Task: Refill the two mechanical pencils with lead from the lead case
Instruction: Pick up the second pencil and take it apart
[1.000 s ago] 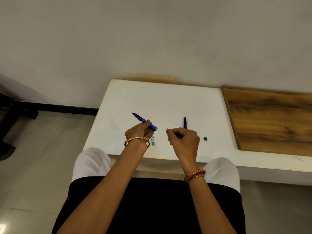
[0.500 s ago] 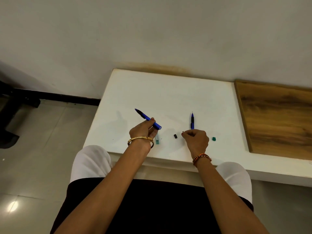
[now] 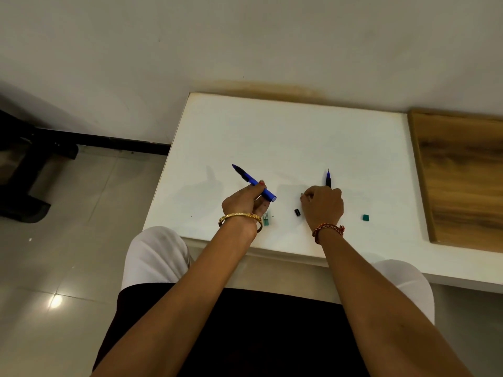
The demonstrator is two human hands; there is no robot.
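White table [image 3: 285,137]: right hand [image 3: 322,206] hides most of 1 pencil [image 3: 328,179].

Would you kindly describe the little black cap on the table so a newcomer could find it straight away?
Start at the white table and find the right hand resting on it. Just left of that hand, toward the left hand, lies the black cap, loose. Unlike the green cap farther right, it is black and cylindrical.

The bench [image 3: 285,137] is white, with a brown wood-grain board [image 3: 462,175] at its side. Both pencils are blue with black: one [image 3: 253,182] in the left hand, the other [image 3: 328,179] by the right. The lead case [image 3: 266,217] and a small cap [image 3: 365,217] are green, another cap [image 3: 297,212] black. One bracelet [image 3: 239,217] is gold, the other [image 3: 328,229] orange and red.
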